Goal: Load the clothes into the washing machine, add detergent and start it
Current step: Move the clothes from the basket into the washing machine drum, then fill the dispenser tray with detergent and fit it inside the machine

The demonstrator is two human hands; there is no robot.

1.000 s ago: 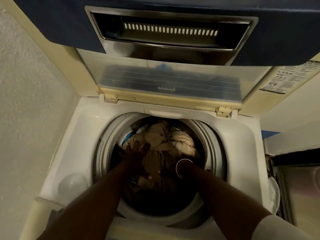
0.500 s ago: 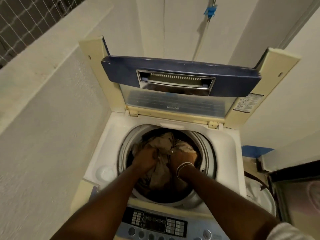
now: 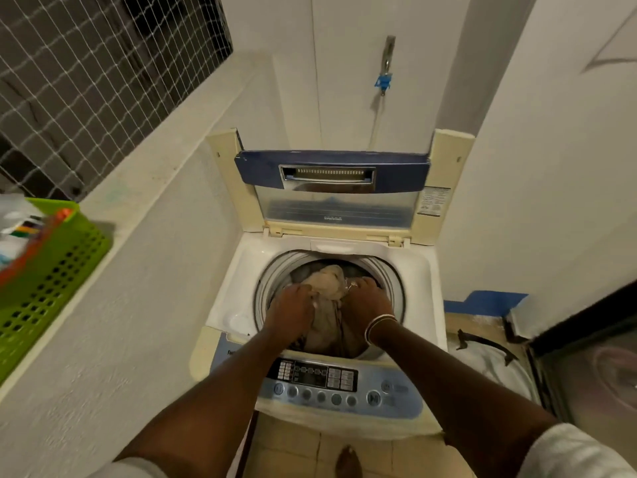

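Observation:
The top-loading washing machine (image 3: 241, 270) stands with its blue-edged lid (image 3: 331, 208) raised against the wall. Beige and brown clothes (image 3: 329, 281) fill the drum. My left hand (image 3: 293, 308) is in the drum on the left side of the pile, its fingers curled down into the beige cloth. On the right side, my right hand (image 3: 367, 298), with thin bangles at the wrist, grips the same bunch of cloth. The control panel (image 3: 317, 377) with its row of round buttons lies below my forearms. No detergent is in view.
A green plastic basket (image 3: 51, 270) with bottles sits on the ledge at left, under a netted window (image 3: 86, 81). A tap (image 3: 386, 63) with a blue fitting hangs on the wall behind. A white bag (image 3: 489, 360) and a dark appliance (image 3: 593, 367) stand at right.
My head has pulled back and up, so the whole machine and its panel show now. Both hands have risen from deep in the drum and closed together on the beige cloth.

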